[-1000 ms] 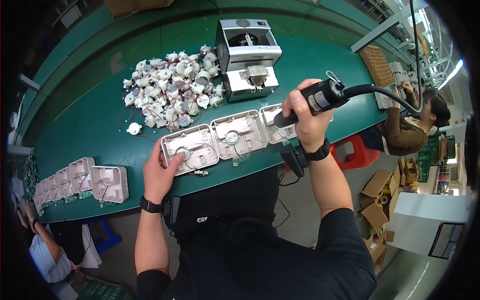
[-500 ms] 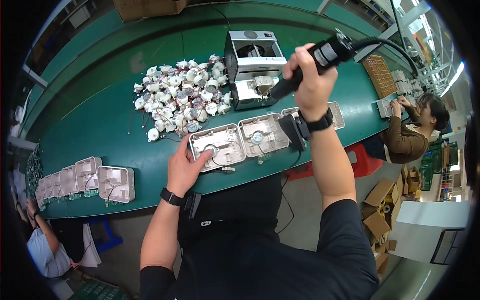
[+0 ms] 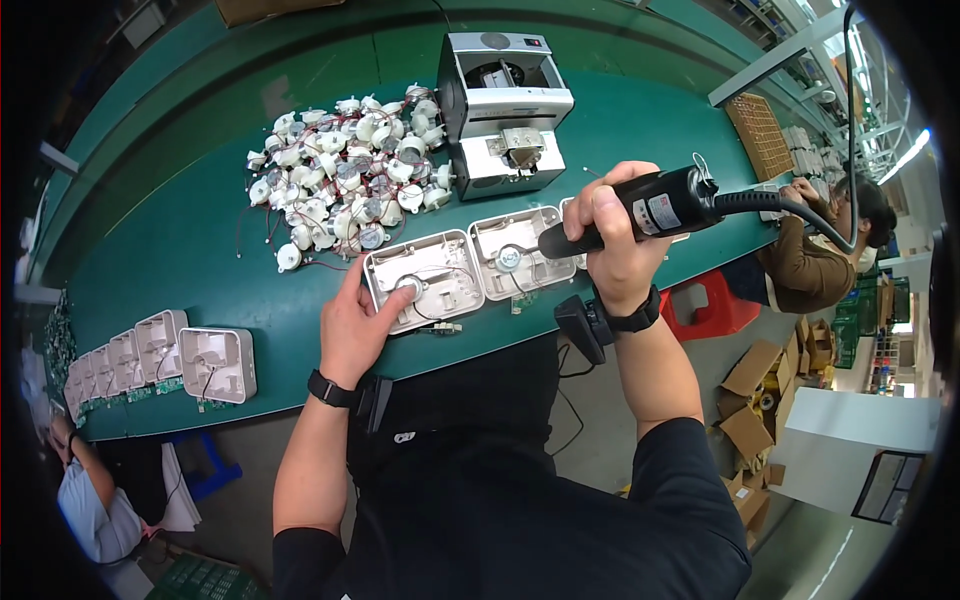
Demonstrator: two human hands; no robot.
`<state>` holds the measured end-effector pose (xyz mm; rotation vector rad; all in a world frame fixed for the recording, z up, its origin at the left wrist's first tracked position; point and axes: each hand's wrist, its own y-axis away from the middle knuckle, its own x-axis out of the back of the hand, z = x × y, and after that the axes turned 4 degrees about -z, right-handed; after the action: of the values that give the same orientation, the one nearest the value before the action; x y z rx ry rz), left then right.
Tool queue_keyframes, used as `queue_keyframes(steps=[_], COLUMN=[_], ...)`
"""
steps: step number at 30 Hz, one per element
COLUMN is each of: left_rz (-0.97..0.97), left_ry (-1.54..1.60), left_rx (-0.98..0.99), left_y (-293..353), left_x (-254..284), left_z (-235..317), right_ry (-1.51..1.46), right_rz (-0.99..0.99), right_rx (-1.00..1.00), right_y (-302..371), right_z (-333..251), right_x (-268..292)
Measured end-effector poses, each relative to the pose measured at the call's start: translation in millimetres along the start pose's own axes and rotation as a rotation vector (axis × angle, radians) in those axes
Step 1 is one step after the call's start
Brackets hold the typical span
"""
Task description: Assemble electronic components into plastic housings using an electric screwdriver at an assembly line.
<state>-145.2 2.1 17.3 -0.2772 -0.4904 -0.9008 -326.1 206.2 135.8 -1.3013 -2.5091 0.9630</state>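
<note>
My left hand (image 3: 352, 328) grips the near left corner of an open white plastic housing (image 3: 458, 258). Its thumb presses on a round silver part (image 3: 415, 284) inside, from which thin wires run. A black electric screwdriver (image 3: 658, 208) is wrapped in my right hand (image 3: 620, 250), held almost level with its front end pointing left. That end is over the second white housing (image 3: 545, 222), which also has a round part (image 3: 507, 259) in it. Whether a bit touches anything cannot be seen. A third housing is mostly hidden behind my right hand.
Behind the housings stands a silver-and-black screw feeder (image 3: 507, 128). Left of it lies a pile of white round parts with red wires (image 3: 350, 170). More housings (image 3: 218, 362) line the table's left. A person (image 3: 815, 255) works at the right; another person's arm (image 3: 90, 470) shows left.
My right hand has brought the screwdriver from the front of the screw feeder toward me, over the housings. My left hand keeps its hold on the housing. The view has shifted slightly.
</note>
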Motion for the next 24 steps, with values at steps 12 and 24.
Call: queue_keyframes(steps=[12,24], left_rz=[0.015,0.014], left_ry=[-0.034,-0.112], left_rx=[-0.014,0.006], left_y=[-7.2,-13.8], left_x=[6.8,13.8], left_z=[-0.1,10.0], right_ry=[0.027,0.017], right_rz=[-0.043,-0.017], right_rx=[-0.003,0.234], right_y=[0.5,-75.9], right_z=[20.1,-1.1], right_x=[-10.2,-18.8])
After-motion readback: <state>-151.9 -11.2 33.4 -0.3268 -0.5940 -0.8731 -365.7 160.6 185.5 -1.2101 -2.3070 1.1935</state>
